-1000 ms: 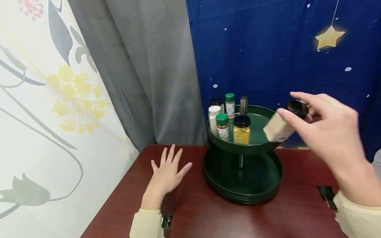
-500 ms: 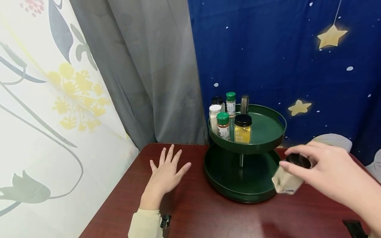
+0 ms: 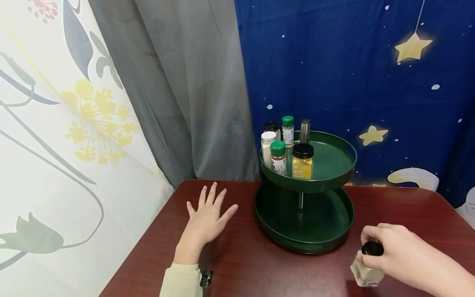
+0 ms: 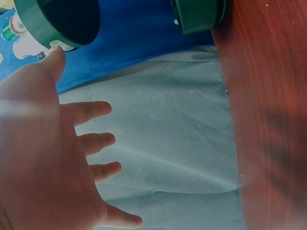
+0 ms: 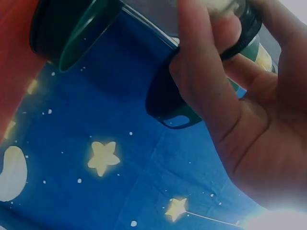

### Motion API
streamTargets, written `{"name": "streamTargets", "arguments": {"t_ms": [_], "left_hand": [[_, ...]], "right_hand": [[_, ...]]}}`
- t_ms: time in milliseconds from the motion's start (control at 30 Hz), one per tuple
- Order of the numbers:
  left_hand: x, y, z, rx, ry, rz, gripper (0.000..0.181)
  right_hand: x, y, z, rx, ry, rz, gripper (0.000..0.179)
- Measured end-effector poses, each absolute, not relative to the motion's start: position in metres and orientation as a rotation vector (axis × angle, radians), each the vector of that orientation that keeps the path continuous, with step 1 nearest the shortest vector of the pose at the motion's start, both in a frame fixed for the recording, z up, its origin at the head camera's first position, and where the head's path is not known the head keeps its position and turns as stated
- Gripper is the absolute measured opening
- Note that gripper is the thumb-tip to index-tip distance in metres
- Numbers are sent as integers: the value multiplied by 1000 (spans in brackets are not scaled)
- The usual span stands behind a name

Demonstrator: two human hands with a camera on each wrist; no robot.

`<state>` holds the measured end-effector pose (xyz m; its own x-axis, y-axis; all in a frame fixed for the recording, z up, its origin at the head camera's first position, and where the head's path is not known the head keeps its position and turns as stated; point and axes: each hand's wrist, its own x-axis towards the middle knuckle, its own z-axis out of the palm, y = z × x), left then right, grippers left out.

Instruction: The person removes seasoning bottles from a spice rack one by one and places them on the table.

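Note:
My right hand (image 3: 402, 251) pinches a square glass jar (image 3: 365, 273) by its black lid (image 3: 372, 248), close over the right front of the table. Pale powder fills the jar, which leans a little. In the right wrist view, thumb and fingers (image 5: 201, 62) wrap the lid, and the jar's clear side (image 5: 156, 17) runs out of frame. My left hand (image 3: 205, 225) is spread flat with straight fingers, left of a green two-tier turntable rack (image 3: 308, 245). Seen from the left wrist, that hand (image 4: 43, 143) holds nothing.
Several spice containers crowd the upper tier's left side: a yellow jar with black lid (image 3: 302, 165), a green-capped bottle (image 3: 278, 161), a white-capped bottle (image 3: 268, 150) and a dark metallic cylinder (image 3: 305, 132). Curtains (image 3: 208, 82) hang behind the dark red table (image 3: 245, 255).
My right hand has carried the jar from beside the upper tier down and toward the table's right front. The left hand has stayed in place.

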<state>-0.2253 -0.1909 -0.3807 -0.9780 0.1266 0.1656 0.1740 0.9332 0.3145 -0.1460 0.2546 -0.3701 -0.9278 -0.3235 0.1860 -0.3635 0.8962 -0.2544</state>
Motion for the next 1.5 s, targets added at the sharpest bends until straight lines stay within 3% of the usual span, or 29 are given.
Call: {"name": "streamTargets", "arguments": {"t_ms": [567, 867, 1500], "left_hand": [[-227, -193, -382, -227, -2946, -502, 80], [-228, -195, -383, -224, -2943, -510, 82], [-227, -194, -381, -223, -2937, -519, 83]], "right_hand": [[-149, 263, -394, 645, -3026, 501, 34], [-147, 255, -387, 423, -3351, 610, 15], [-144, 249, -380, 346, -3423, 662, 17]]}}
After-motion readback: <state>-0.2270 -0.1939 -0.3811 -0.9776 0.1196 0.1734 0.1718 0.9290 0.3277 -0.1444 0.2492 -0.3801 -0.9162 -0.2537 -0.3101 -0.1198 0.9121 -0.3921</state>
